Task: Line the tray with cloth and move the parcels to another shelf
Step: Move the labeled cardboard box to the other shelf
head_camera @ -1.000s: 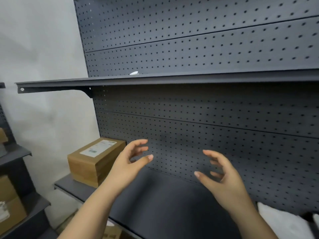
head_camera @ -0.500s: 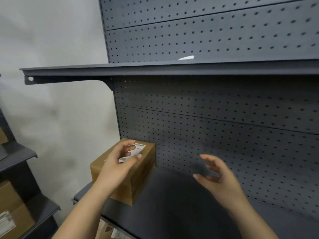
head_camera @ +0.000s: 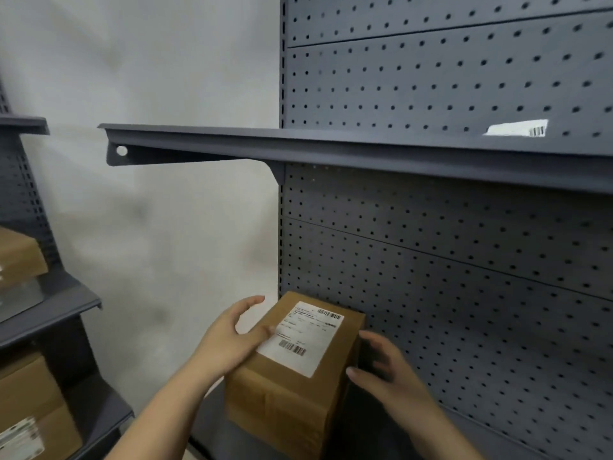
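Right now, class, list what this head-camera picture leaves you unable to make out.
Head view.
Print on the parcel label: too small, blurred.
The right hand: motion-blurred, contact with parcel unclear.
Underside of parcel: hidden by its own body.
Stacked boxes, left: cut by frame edge.
The white tag, upper shelf: partly hidden by its lip.

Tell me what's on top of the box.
A white label with barcodes lies on the box top. The left hand has its thumb resting at the label's left edge. The strip of the top under that hand is hidden.
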`<act>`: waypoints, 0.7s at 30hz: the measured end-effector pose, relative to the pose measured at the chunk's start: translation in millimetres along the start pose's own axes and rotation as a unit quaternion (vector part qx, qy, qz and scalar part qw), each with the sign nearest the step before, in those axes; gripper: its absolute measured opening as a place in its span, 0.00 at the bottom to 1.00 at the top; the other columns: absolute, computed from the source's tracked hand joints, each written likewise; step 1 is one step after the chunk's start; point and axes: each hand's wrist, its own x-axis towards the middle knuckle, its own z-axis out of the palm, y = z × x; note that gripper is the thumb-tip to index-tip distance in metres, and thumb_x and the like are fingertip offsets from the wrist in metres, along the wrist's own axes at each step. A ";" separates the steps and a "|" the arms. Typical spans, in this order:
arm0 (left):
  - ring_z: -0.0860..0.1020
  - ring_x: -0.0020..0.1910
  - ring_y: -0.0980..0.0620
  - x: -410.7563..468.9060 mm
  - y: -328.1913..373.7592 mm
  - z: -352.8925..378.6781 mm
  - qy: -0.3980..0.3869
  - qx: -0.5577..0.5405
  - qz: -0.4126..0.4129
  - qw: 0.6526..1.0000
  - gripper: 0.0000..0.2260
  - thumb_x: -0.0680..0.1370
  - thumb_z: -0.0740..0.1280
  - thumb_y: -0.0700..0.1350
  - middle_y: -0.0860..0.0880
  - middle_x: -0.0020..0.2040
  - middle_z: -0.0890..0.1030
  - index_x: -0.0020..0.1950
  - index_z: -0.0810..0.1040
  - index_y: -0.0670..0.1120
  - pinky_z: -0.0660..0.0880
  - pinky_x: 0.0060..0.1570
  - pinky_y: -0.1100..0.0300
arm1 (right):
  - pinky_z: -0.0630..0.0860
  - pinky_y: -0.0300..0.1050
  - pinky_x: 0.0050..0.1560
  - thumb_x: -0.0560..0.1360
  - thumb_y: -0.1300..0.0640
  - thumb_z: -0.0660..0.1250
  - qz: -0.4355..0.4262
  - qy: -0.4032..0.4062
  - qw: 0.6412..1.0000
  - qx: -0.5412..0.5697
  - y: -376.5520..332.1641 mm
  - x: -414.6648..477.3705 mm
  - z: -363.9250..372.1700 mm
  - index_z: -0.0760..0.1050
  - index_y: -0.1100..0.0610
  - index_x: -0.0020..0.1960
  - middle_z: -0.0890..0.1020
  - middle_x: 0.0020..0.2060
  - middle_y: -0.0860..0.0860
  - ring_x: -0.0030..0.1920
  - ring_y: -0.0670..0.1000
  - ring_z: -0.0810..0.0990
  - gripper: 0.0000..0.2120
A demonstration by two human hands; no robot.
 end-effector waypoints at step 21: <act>0.72 0.62 0.52 13.2 60.1 39.3 -0.258 -0.014 0.053 0.965 0.30 0.69 0.75 0.54 0.55 0.68 0.71 0.68 0.69 0.64 0.73 0.60 0.54 | 0.77 0.52 0.62 0.62 0.51 0.77 0.051 0.121 0.990 0.053 -29.8 -33.9 -5.2 0.66 0.33 0.65 0.79 0.60 0.45 0.57 0.49 0.81 0.36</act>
